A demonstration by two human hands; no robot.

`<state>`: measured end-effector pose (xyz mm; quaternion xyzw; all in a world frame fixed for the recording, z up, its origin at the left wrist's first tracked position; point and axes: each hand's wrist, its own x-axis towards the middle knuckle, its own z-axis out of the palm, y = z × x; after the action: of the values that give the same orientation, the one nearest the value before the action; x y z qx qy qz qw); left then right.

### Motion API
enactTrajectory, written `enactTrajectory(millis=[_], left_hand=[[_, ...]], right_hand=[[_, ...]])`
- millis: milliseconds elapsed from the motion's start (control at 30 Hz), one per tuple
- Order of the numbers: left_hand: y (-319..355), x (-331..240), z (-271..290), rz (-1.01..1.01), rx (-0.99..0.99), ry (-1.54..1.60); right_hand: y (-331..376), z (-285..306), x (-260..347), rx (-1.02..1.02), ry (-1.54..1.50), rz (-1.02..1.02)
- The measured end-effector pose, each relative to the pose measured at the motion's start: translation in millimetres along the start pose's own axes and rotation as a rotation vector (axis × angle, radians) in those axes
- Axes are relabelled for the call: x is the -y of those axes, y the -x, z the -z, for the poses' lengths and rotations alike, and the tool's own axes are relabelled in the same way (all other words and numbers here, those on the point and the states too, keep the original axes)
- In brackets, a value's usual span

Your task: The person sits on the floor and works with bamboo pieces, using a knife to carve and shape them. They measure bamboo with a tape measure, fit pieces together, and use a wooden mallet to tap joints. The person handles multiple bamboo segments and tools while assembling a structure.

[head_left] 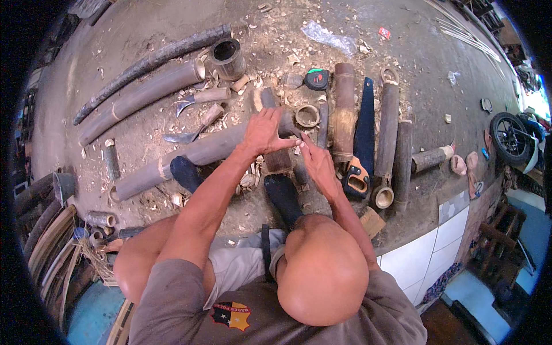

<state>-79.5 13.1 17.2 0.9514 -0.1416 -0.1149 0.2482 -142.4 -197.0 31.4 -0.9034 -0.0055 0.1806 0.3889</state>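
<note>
A long bamboo pole lies slantwise in front of me, its right end resting across a wooden block. My left hand grips the pole from above near that end, thumb stretched toward the right. Close by the pole's end, my right hand has its fingers drawn together at a small dark thing, too small to name. The left thumb tip meets the right fingers. A short bamboo ring sits just beyond the right hand. My feet in dark socks flank the block, the left one against the pole.
On the right lie a handsaw, a thick bamboo piece and other bamboo lengths. A tape measure is farther off. Two curved knives and more poles are at left. Wood chips litter the ground.
</note>
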Motion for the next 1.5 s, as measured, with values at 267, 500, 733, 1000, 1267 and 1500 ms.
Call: enactTrajectory(millis=[267, 500, 733, 1000, 1267, 1500], left_hand=[[4, 3, -6, 0.0, -0.071, -0.002], [3, -7, -7, 0.118, -0.111, 0.042], [-3, -10, -2, 0.13, -0.057, -0.037], [2, -2, -5, 0.066, -0.097, 0.017], [2, -2, -6, 0.075, -0.09, 0.052], [4, 2, -10, 0.048, -0.153, 0.088]], right_hand=[[-9, -20, -8, -0.071, 0.183, 0.062], [-15, -32, -6, -0.102, 0.069, 0.008], [-34, -33, -21, -0.165, 0.015, 0.095], [-22, 3, 4, -0.013, 0.127, 0.078], [-25, 14, 22, 0.058, 0.203, 0.033], [-18, -8, 13, -0.091, 0.284, 0.069]])
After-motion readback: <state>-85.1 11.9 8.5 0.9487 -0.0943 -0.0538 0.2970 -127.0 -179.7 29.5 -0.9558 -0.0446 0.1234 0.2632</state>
